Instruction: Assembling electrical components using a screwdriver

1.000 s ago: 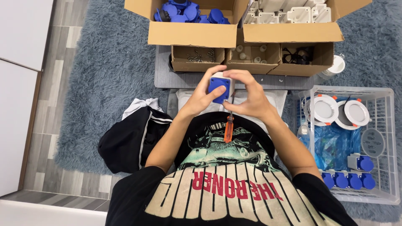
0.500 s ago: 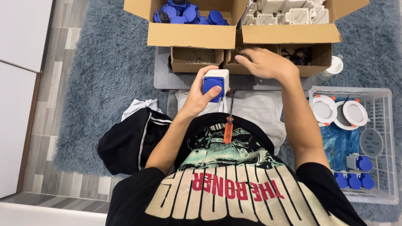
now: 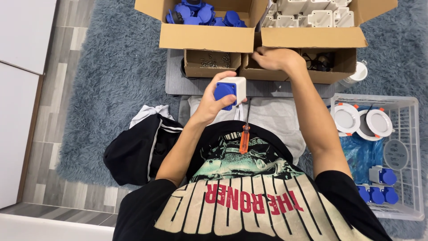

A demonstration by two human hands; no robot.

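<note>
My left hand (image 3: 212, 101) grips a white socket box with a blue front (image 3: 230, 89), held above my lap. My right hand (image 3: 273, 58) is stretched forward, its fingers down in a small open cardboard box (image 3: 263, 74); what the fingers touch is hidden. An orange-handled screwdriver (image 3: 244, 134) lies on my shirt below the socket box, tip pointing up.
Two big cardboard boxes sit at the back, one with blue parts (image 3: 203, 15), one with white housings (image 3: 310, 15). A small box of screws (image 3: 209, 62) stands on a grey board. At the right a white wire basket (image 3: 412, 151) holds round lamps and blue sockets. Black clothing (image 3: 133, 149) lies left.
My right hand left the socket box and reached forward into the small cardboard box. My left hand alone now holds the socket box, a little lower.
</note>
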